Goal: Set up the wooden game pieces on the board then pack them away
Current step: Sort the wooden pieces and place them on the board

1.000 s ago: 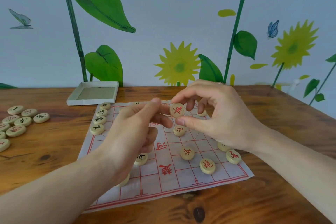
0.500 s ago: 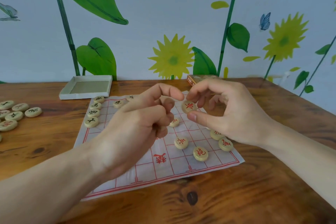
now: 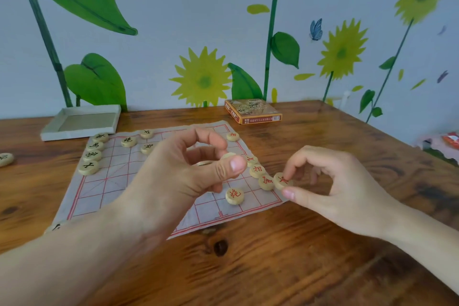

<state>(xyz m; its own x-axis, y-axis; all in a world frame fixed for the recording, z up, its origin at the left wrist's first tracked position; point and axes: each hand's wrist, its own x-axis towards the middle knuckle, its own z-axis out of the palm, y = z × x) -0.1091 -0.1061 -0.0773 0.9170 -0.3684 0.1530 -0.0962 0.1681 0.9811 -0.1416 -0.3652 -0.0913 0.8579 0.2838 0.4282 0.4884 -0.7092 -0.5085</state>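
Observation:
A paper board with a red grid lies on the wooden table. Black-marked wooden pieces line its left edge, and red-marked pieces line its right edge. My right hand pinches a red-marked piece between thumb and forefinger, low on the board's near right corner beside the row of red pieces. My left hand hovers curled over the board's middle; a pale disc rim shows inside its fingers. A red cannon piece sits just below that hand.
An open white box tray stands at the back left, and an orange printed box at the back behind the board. One loose piece lies far left. The table's right edge runs diagonally, with a wall close behind.
My right hand carried the red-marked piece from above the board's middle down to its near right corner. My left hand drew apart from it. The view swung to the right.

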